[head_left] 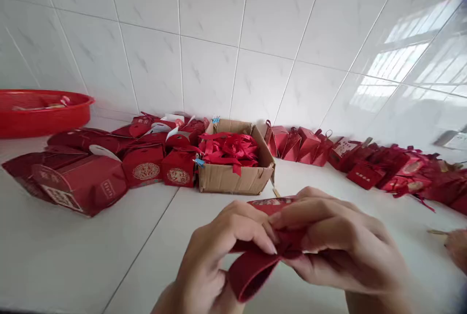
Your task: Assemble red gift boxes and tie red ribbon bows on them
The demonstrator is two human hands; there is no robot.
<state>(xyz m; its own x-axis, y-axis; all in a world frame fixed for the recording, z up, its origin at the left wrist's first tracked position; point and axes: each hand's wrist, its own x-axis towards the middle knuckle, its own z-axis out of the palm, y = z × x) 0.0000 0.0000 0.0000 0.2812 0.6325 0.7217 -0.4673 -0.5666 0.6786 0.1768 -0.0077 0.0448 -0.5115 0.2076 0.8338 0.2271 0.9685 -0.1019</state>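
Note:
Low in the middle of the view, both hands meet at a dark red ribbon (251,275) bent into a wide loop. My left hand (222,246) pinches the ribbon close to the point where it gathers. My right hand (339,241) is closed round the other side of the ribbon, its fingertips near the same gathered point. A small red box (272,202) with a patterned top edge shows behind and between the hands; its lower part is hidden by the fingers.
A cardboard box (233,180) of red ribbons stands behind the hands. Red gift boxes (146,165) line the left, with a red basket (44,114) beyond. More red boxes (365,173) run along the wall at right. Another person's hand (458,251) shows at the right edge.

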